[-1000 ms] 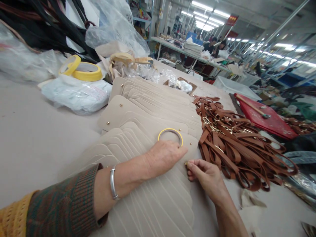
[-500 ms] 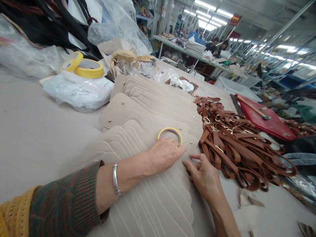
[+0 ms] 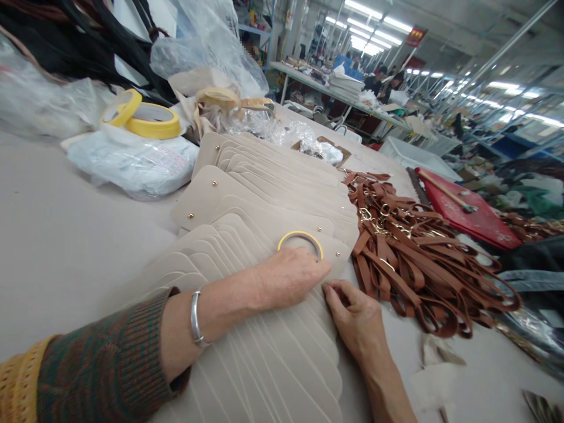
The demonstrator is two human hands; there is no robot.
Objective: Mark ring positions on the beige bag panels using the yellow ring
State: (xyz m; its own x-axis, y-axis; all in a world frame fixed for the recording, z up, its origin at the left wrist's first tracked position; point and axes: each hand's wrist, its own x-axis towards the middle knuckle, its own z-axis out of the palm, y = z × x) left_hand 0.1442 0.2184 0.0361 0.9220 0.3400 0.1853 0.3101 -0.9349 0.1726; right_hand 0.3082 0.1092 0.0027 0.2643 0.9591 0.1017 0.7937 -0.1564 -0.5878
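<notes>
A narrow roll of yellow tape (image 3: 300,234) stands up from the closed fingers of my left hand (image 3: 293,277), which is wrapped around its lower part. Under both hands lie overlapping beige panels (image 3: 268,364) with rounded corners, some bearing small gold-coloured studs. Just right of the left hand, my right hand (image 3: 359,317) pinches thumb and forefinger together at the panels' right edge. Whatever sits between those fingertips is too small to make out.
Brown straps (image 3: 409,252) with gold-coloured clasps are heaped on the right. Two yellow tape rolls (image 3: 154,123) rest on a plastic-wrapped packet (image 3: 136,161) at the left. Behind them are plastic bags (image 3: 211,47); a red item (image 3: 471,214) lies far right.
My right thumb and forefinger have closed into a pinch and come nearer the left hand. The left hand keeps its hold on the tape roll. The whole view has shifted slightly.
</notes>
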